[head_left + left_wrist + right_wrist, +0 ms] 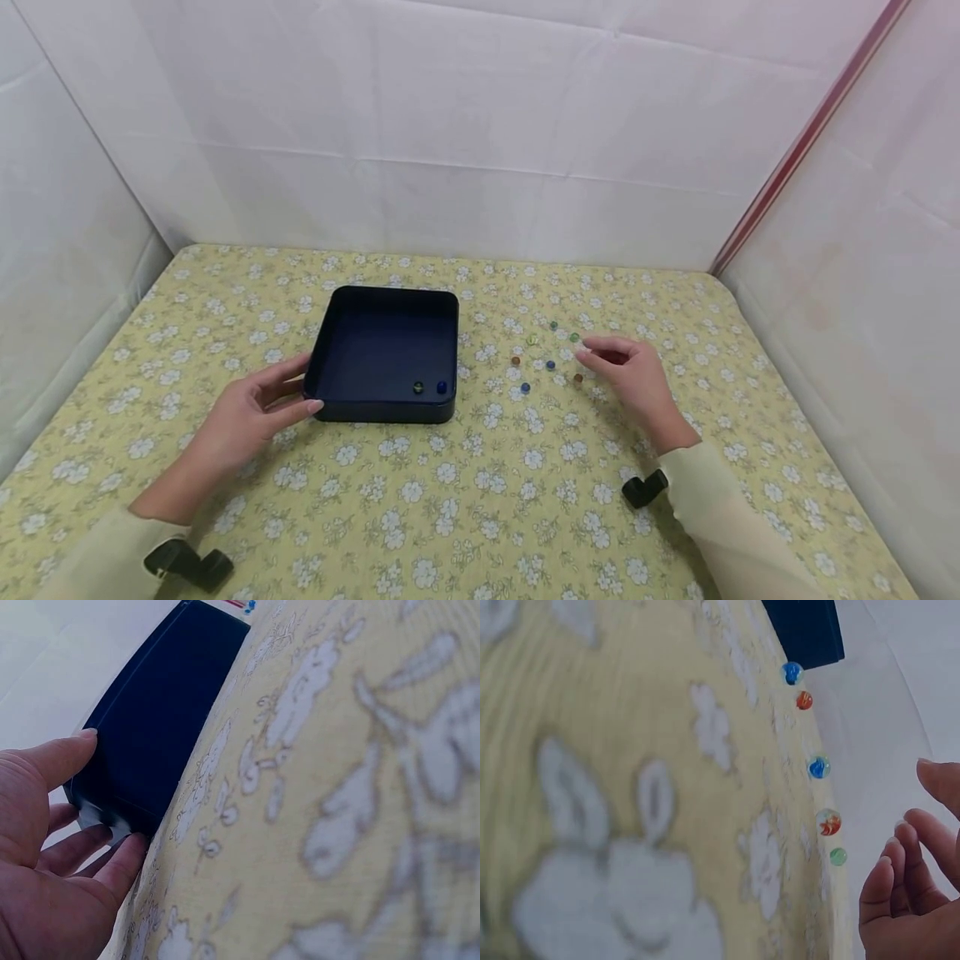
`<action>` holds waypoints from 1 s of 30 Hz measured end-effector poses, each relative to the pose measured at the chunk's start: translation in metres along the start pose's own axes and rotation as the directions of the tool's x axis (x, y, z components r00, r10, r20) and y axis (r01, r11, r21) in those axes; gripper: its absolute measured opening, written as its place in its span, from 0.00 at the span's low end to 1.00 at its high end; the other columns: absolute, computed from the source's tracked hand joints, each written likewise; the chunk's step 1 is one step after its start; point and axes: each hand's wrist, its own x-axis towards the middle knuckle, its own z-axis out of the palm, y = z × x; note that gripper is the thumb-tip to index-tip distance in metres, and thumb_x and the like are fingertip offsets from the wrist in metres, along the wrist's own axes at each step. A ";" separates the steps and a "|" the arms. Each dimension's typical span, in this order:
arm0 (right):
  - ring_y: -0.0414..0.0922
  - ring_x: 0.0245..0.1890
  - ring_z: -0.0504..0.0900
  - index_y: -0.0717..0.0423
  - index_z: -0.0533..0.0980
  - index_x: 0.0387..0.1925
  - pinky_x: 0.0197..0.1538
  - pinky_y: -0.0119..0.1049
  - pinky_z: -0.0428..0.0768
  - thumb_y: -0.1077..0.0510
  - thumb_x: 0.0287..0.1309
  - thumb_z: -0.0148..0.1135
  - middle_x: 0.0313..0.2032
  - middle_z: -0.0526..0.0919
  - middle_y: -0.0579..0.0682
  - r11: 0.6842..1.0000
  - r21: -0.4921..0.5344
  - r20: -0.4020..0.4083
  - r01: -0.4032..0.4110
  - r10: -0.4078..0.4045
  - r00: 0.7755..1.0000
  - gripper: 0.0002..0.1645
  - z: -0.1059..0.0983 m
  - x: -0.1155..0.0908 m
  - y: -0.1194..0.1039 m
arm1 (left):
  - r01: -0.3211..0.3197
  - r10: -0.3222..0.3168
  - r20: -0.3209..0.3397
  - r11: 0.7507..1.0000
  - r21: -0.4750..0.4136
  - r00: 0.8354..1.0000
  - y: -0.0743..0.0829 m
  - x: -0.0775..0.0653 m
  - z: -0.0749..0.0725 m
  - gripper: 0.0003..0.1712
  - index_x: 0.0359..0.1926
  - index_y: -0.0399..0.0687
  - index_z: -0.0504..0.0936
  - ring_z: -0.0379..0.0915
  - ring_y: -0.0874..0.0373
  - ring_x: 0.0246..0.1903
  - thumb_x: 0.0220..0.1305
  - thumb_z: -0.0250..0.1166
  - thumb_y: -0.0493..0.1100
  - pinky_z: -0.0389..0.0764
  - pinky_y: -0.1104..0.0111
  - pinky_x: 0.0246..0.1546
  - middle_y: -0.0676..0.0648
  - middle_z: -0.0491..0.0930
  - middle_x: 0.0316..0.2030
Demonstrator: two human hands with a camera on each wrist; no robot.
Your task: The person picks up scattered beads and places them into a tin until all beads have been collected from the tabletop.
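Note:
A square dark blue tray [382,342] stands on the cloth left of centre. My left hand [251,408] holds its near left corner, thumb on the front wall and fingers along the left side. Inside, near the front right corner, lie a yellow-green marble [417,387] and a dark blue marble [442,387]. My right hand [633,375] hovers over the cloth beside a green marble [574,337] and a brownish-orange marble [577,378]. Its fingers are loosely bent; in the right wrist view a gap separates thumb and fingers [904,859], with nothing between.
Between tray and right hand lie more loose marbles: an orange one [515,361], a yellowish one [532,340] and several blue ones, including one [551,365] near the group's middle. A yellow floral cloth [450,517] covers the table. White sheeting [480,125] encloses its back and sides.

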 end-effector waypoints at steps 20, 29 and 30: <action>0.47 0.44 0.83 0.52 0.86 0.53 0.40 0.35 0.83 0.46 0.58 0.77 0.53 0.86 0.54 0.986 -0.161 0.122 -0.045 0.065 0.990 0.24 -0.008 0.001 0.003 | -0.026 0.027 -0.017 1.000 0.010 1.000 0.002 0.000 0.001 0.42 0.79 0.52 0.61 0.69 0.86 0.54 0.70 0.68 0.51 0.81 0.81 0.48 0.38 0.65 0.75; 0.47 0.41 0.83 0.51 0.87 0.52 0.40 0.38 0.83 0.49 0.59 0.76 0.46 0.87 0.52 0.963 -0.268 0.149 0.008 0.033 0.988 0.20 -0.005 0.000 0.003 | -0.030 0.030 -0.016 0.999 0.017 0.999 0.004 -0.001 0.001 0.42 0.79 0.51 0.62 0.70 0.86 0.53 0.71 0.68 0.50 0.81 0.81 0.47 0.36 0.66 0.74; 0.47 0.41 0.83 0.51 0.87 0.52 0.40 0.38 0.83 0.50 0.59 0.76 0.46 0.87 0.52 0.961 -0.276 0.151 0.014 0.029 0.988 0.20 -0.005 0.000 0.003 | -0.030 0.031 -0.017 0.999 0.017 0.999 0.004 -0.001 0.001 0.42 0.79 0.50 0.62 0.70 0.86 0.53 0.71 0.68 0.50 0.81 0.81 0.47 0.36 0.66 0.74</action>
